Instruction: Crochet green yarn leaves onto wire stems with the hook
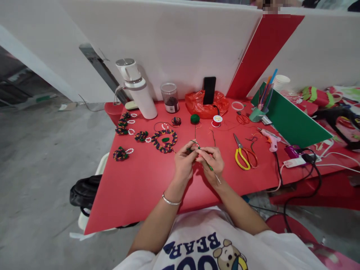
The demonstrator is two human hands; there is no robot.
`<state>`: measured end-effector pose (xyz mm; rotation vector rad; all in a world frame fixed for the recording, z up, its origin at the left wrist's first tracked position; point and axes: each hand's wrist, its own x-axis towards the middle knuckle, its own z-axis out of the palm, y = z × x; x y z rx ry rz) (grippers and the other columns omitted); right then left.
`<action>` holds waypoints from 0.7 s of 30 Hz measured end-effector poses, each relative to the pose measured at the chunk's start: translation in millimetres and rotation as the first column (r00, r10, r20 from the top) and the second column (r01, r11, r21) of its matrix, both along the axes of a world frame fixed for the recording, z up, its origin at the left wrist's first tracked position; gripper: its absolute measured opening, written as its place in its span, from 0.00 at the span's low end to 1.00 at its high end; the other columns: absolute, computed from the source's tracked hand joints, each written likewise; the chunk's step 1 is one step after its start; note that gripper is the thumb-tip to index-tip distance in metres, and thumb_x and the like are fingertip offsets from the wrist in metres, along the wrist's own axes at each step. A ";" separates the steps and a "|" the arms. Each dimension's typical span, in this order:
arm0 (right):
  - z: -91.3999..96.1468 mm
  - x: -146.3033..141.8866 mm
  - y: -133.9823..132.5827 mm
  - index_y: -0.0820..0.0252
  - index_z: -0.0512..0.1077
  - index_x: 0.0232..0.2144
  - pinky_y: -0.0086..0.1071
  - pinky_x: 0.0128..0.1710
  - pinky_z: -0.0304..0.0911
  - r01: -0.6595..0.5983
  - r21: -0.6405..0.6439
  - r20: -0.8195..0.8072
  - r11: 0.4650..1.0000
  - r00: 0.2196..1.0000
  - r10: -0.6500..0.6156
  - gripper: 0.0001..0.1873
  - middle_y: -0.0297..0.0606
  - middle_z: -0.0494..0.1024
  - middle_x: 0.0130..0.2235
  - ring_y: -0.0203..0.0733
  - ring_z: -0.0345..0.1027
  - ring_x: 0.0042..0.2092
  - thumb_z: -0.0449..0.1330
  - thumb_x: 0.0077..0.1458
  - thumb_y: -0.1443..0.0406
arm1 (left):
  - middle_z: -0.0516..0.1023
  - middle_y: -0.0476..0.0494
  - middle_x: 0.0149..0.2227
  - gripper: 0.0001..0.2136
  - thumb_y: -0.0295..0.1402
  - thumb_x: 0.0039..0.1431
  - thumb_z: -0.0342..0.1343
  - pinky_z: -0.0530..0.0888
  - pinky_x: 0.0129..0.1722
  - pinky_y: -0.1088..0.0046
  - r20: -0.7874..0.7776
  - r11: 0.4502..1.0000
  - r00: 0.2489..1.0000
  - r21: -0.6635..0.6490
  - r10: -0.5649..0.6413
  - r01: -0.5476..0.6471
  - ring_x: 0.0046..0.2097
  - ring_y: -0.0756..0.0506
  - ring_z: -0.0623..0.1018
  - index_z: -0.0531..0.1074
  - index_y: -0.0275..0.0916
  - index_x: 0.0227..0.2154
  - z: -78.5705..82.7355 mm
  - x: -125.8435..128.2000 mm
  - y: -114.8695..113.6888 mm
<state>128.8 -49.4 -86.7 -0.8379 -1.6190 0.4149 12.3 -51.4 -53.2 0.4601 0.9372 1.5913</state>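
My right hand (213,162) is closed round a crochet hook (210,167) with a green grip; its silvery shaft sticks out toward my wrist. Pinched close beside it, my left hand (185,160) holds green yarn at the hook's tip, and the small piece of work there is mostly hidden by fingers. A strand runs from my left hand up to a green yarn ball (195,119) on the red table (152,187). Left of my hands lies a multicoloured braided ring (164,141) with a small green leaf-like piece (165,139) inside it.
Several yarn pieces with bead loops (120,153) lie at the left. A white thermos (142,97), a clear jar (170,98) and a phone (209,90) stand at the back. Yellow-handled scissors (242,157), a glue gun (270,139) and cables are to the right.
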 end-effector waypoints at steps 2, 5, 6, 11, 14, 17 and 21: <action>0.2 1.2 2.9 0.43 0.81 0.51 0.45 0.49 0.72 -0.034 0.029 -0.018 0.999 0.999 0.035 0.15 0.41 0.79 0.44 0.47 0.73 0.47 0.62 0.65 0.54 | 0.75 0.52 0.26 0.21 0.29 0.34 0.75 0.57 0.17 0.82 0.078 0.996 0.994 -0.034 -0.079 0.082 0.22 0.57 0.67 0.82 0.38 0.37 3.7 -5.4 0.2; 6.2 11.3 8.3 0.43 0.81 0.49 0.44 0.46 0.73 -0.136 0.025 0.008 0.990 0.991 0.136 0.15 0.41 0.80 0.43 0.47 0.74 0.45 0.61 0.64 0.52 | 0.74 0.51 0.24 0.21 0.26 0.33 0.74 0.53 0.16 0.83 0.136 0.966 0.961 -0.065 -0.240 0.250 0.22 0.57 0.66 0.83 0.36 0.36 8.6 -18.6 0.3; 9.1 16.2 10.2 0.43 0.82 0.48 0.43 0.45 0.73 -0.177 0.015 0.032 0.984 0.984 0.177 0.14 0.40 0.80 0.42 0.46 0.74 0.45 0.62 0.64 0.52 | 0.74 0.51 0.24 0.21 0.26 0.33 0.74 0.53 0.16 0.84 0.137 0.955 0.951 -0.069 -0.278 0.289 0.22 0.57 0.67 0.83 0.36 0.36 9.5 -22.8 0.2; 22.9 39.0 18.8 0.42 0.80 0.50 0.40 0.44 0.72 -0.338 0.067 0.151 0.939 0.933 0.325 0.15 0.38 0.82 0.44 0.44 0.75 0.44 0.66 0.61 0.57 | 0.74 0.50 0.22 0.22 0.24 0.33 0.73 0.56 0.17 0.82 0.087 0.923 0.928 -0.100 -0.363 0.371 0.22 0.55 0.68 0.83 0.34 0.38 9.7 -32.5 -0.8; 28.3 47.0 21.8 0.44 0.79 0.53 0.40 0.45 0.71 -0.387 0.098 0.199 0.917 0.910 0.363 0.18 0.39 0.83 0.45 0.44 0.75 0.45 0.67 0.60 0.59 | 0.75 0.49 0.23 0.22 0.25 0.34 0.73 0.57 0.18 0.81 0.052 0.921 0.927 -0.109 -0.370 0.374 0.22 0.55 0.69 0.83 0.33 0.38 9.8 -31.6 -1.8; 31.0 52.2 23.4 0.46 0.79 0.53 0.40 0.46 0.72 -0.414 0.105 0.241 0.904 0.893 0.381 0.17 0.40 0.84 0.45 0.44 0.75 0.46 0.67 0.61 0.59 | 0.75 0.50 0.24 0.21 0.25 0.34 0.73 0.59 0.18 0.81 0.025 0.923 0.930 -0.112 -0.367 0.367 0.22 0.55 0.70 0.83 0.33 0.37 11.2 -31.1 -2.9; 31.6 58.4 24.2 0.48 0.80 0.51 0.42 0.47 0.72 -0.428 0.093 0.295 0.899 0.874 0.386 0.14 0.41 0.85 0.47 0.43 0.76 0.46 0.64 0.63 0.59 | 0.75 0.50 0.24 0.20 0.26 0.34 0.72 0.60 0.18 0.80 -0.002 0.925 0.929 -0.094 -0.370 0.368 0.22 0.55 0.70 0.83 0.33 0.37 13.5 -32.7 -3.4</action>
